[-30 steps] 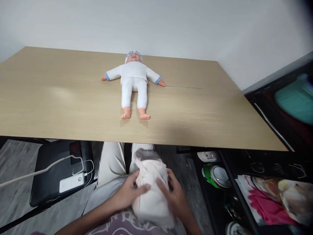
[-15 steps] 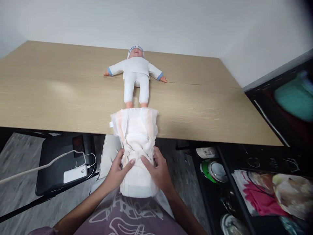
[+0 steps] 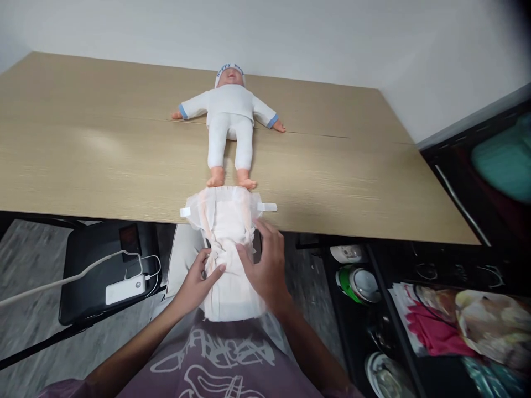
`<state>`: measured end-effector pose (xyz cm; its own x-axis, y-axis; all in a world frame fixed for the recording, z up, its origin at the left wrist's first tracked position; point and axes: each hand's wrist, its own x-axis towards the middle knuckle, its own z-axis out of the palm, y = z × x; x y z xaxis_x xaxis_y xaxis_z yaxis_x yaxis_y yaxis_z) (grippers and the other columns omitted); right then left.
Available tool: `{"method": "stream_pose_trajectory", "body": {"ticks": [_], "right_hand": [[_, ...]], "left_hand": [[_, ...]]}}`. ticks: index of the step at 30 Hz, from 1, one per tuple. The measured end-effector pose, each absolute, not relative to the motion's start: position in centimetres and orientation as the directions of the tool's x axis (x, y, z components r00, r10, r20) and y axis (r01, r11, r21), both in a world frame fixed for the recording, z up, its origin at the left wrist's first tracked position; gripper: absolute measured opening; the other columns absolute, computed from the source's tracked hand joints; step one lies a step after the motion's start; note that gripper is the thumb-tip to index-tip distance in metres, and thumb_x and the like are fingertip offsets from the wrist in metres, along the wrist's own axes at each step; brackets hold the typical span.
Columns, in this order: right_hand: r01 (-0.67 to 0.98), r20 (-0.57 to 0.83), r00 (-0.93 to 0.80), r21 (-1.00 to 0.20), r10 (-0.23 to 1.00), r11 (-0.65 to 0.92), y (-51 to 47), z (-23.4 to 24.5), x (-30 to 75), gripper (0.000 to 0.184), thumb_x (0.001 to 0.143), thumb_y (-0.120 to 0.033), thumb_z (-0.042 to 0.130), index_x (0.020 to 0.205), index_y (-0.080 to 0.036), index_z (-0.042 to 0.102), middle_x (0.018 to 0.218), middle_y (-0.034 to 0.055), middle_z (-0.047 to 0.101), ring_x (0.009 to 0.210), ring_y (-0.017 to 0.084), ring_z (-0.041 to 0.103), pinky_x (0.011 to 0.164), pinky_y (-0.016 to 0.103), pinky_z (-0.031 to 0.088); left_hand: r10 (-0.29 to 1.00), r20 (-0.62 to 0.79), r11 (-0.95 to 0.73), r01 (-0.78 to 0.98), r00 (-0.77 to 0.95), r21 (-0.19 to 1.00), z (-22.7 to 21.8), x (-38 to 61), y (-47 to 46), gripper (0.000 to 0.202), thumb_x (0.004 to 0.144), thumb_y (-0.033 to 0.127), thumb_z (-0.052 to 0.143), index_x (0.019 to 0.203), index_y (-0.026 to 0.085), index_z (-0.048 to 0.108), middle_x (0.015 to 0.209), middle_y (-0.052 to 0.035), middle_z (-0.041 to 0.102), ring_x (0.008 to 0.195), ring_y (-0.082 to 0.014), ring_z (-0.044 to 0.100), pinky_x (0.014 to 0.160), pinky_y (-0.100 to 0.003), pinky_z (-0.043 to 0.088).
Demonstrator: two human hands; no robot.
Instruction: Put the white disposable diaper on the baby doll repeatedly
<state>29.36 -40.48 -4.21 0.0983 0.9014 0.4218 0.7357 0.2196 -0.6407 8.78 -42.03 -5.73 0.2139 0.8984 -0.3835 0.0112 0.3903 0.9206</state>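
Observation:
A white diaper (image 3: 232, 260) lies unfolded, its far end on the table's front edge and its near end over my lap. Its two side tabs stick out left and right. My left hand (image 3: 197, 282) grips the left edge of the diaper, thumb on top. Over the right edge, my right hand (image 3: 267, 265) has its fingers apart, with the thumb at the diaper's middle and the fingertips close to the right tab. Just beyond the diaper, a baby doll (image 3: 230, 113) in white clothes and a printed cap lies on its back, feet toward me.
The wooden table (image 3: 352, 177) reaches back to a wall. At lower left, a black chair seat (image 3: 89, 260) holds a white power bank (image 3: 125, 289) with cables and a dark phone. Black shelves at right hold a green-and-white tin (image 3: 359, 283) and pink cloth (image 3: 435, 326).
My right hand has let go of the diaper's right edge and moved up toward the right tab, which now sticks out. The left hand stays on the left edge.

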Motion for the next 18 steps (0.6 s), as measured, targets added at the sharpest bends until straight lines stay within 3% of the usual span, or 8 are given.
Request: {"method": "stream_pose_trajectory", "body": {"ticks": [3, 6, 9, 13, 15, 18], "right_hand": [[0.753, 0.358, -0.143, -0.565, 0.923, 0.336, -36.4, -2.9, 28.5, 0.067, 0.117, -0.043, 0.064, 0.180, -0.029, 0.046, 0.177, 0.0133, 0.057, 0.172, 0.036, 0.045, 0.143, 0.061, 0.042], [0.781, 0.252, -0.287, -0.497, 0.924, 0.378, -32.6, -3.2, 27.7, 0.069, 0.118, -0.050, 0.061, 0.180, -0.021, 0.048, 0.188, 0.0145, 0.043, 0.179, 0.035, 0.033, 0.148, 0.058, 0.033], [0.809, 0.198, -0.306, -0.462, 0.931, 0.365, -30.6, -4.6, 27.4, 0.071, 0.119, -0.052, 0.060, 0.181, -0.022, 0.046, 0.192, 0.0137, 0.037, 0.180, 0.035, 0.031, 0.149, 0.061, 0.027], [0.822, 0.204, -0.287, -0.449, 0.936, 0.350, -30.2, -5.9, 27.3, 0.070, 0.120, -0.052, 0.056, 0.182, -0.022, 0.045, 0.193, 0.0145, 0.035, 0.180, 0.036, 0.030, 0.149, 0.063, 0.024], [0.824, 0.221, -0.273, -0.448, 0.936, 0.346, -30.4, -6.0, 27.3, 0.069, 0.120, -0.052, 0.056, 0.182, -0.023, 0.046, 0.192, 0.0138, 0.036, 0.180, 0.036, 0.032, 0.148, 0.064, 0.025], [0.824, 0.237, -0.262, -0.449, 0.935, 0.345, -30.5, -5.9, 27.1, 0.068, 0.120, -0.052, 0.055, 0.182, -0.026, 0.046, 0.192, 0.0126, 0.038, 0.179, 0.036, 0.034, 0.147, 0.065, 0.027]], "left_hand": [[0.905, -0.351, 0.345, 0.069, 0.239, 0.936, -5.3, 8.7, -41.8, 0.050, 0.096, 0.061, 0.088, 0.126, 0.026, 0.066, 0.121, -0.0064, 0.078, 0.115, -0.0293, 0.075, 0.099, -0.037, 0.060], [0.907, -0.289, 0.218, 0.244, 0.307, 0.945, -4.6, 7.7, -41.4, 0.042, 0.103, 0.055, 0.082, 0.130, 0.026, 0.068, 0.121, -0.0066, 0.080, 0.114, -0.0294, 0.075, 0.100, -0.037, 0.059], [0.879, -0.206, 0.001, 0.430, 0.430, 0.903, -3.1, 5.5, -40.1, 0.038, 0.107, 0.050, 0.079, 0.137, 0.027, 0.075, 0.125, -0.0084, 0.082, 0.114, -0.0311, 0.075, 0.104, -0.040, 0.059], [0.840, -0.011, -0.285, 0.457, 0.543, 0.843, -0.6, 2.6, -35.5, 0.028, 0.116, 0.041, 0.065, 0.138, 0.032, 0.079, 0.131, -0.0088, 0.082, 0.117, -0.0306, 0.077, 0.108, -0.045, 0.062], [0.830, 0.188, -0.469, 0.474, 0.525, 0.745, 0.0, 1.9, -31.3, 0.028, 0.117, 0.035, 0.059, 0.137, 0.029, 0.078, 0.132, -0.0109, 0.081, 0.121, -0.0309, 0.075, 0.112, -0.048, 0.061], [0.763, 0.386, -0.647, 0.615, 0.519, 0.450, -0.1, 2.5, -23.5, 0.039, 0.113, 0.022, 0.054, 0.146, 0.023, 0.075, 0.145, -0.0176, 0.076, 0.134, -0.0369, 0.068, 0.120, -0.058, 0.056]]}}
